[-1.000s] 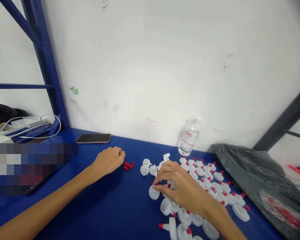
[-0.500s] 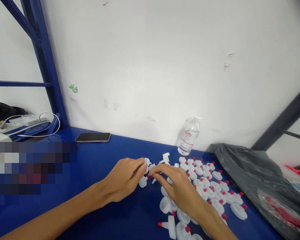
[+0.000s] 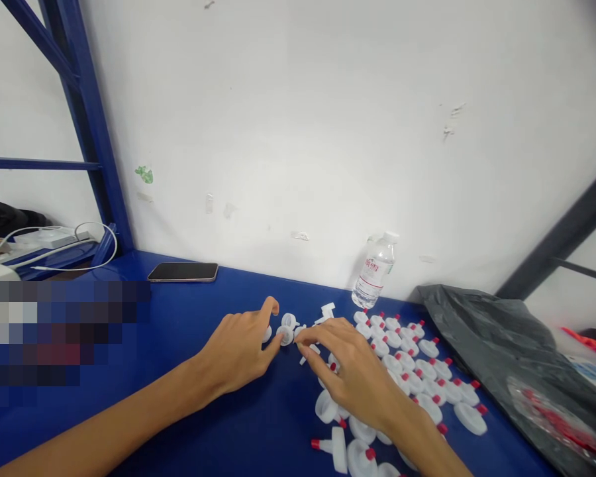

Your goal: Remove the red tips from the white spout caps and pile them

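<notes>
My left hand (image 3: 243, 346) is open, its forefinger raised and apart from the thumb. The thumb tip reaches a small group of white plastic nozzle caps (image 3: 285, 335), and another white piece shows partly behind the fingers. My right hand (image 3: 350, 368) is closed in a pinch, thumb and forefinger tips near those caps; whatever is between them is hidden. Under and beside my right forearm lie many white nozzle caps with red tips (image 3: 393, 363), spread over the blue table (image 3: 189, 318). One red-tipped nozzle cap (image 3: 338, 450) rests on its side near the front.
A clear water bottle (image 3: 375, 271) leans at the wall. A phone (image 3: 183, 271) lies at the back left. A dark grey plastic bag (image 3: 477, 331) covers the right side, with a clear bag of red pieces (image 3: 551, 417) on it. Cables (image 3: 94, 248) sit at the far left.
My left thumb and forefinger have spread apart, and the hand has shifted slightly left. The red-tipped nozzle cap between my hands no longer shows there. My right hand stays pinched.
</notes>
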{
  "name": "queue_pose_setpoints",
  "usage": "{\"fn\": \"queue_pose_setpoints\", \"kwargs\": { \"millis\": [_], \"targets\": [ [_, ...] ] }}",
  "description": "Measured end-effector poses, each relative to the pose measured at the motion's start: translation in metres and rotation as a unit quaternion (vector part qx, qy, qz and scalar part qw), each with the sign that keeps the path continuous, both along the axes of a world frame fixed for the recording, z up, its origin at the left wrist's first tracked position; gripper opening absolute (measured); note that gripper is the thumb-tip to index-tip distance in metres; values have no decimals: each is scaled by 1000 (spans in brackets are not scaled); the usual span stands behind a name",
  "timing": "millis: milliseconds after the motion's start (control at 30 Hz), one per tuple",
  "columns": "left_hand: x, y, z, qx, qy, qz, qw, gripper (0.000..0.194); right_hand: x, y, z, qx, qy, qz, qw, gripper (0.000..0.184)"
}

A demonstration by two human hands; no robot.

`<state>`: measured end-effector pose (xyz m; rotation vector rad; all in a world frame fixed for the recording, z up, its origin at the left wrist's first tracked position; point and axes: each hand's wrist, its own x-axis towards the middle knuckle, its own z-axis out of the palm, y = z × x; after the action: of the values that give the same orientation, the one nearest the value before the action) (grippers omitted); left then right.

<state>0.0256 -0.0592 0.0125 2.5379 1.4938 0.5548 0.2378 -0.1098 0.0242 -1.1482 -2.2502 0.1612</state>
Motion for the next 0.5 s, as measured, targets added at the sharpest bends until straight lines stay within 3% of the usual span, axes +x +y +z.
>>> {"fn": "queue_pose_setpoints", "kwargs": {
  "millis": [133, 200, 333, 433, 500],
  "targets": [
    [-3, 8, -8, 10, 39, 7, 999, 15, -2, 1, 0, 10, -13, 3, 1000, 15],
    [-4, 10, -9, 2, 29, -3, 1000, 17, -2, 2, -1, 18, -17, -1, 1000, 16],
    [-1, 6, -2, -43, -116, -40, 992, 19, -2, 2, -4, 39, -10, -27, 999, 20],
    [3, -2, 5, -122, -246, -102, 956, 23, -1, 2, -6, 49, -21, -49, 997, 50],
    [5, -8, 9, -173, -301, -139, 927, 22, -2, 2, -6, 45, -20, -43, 998, 55]
  ]
}}
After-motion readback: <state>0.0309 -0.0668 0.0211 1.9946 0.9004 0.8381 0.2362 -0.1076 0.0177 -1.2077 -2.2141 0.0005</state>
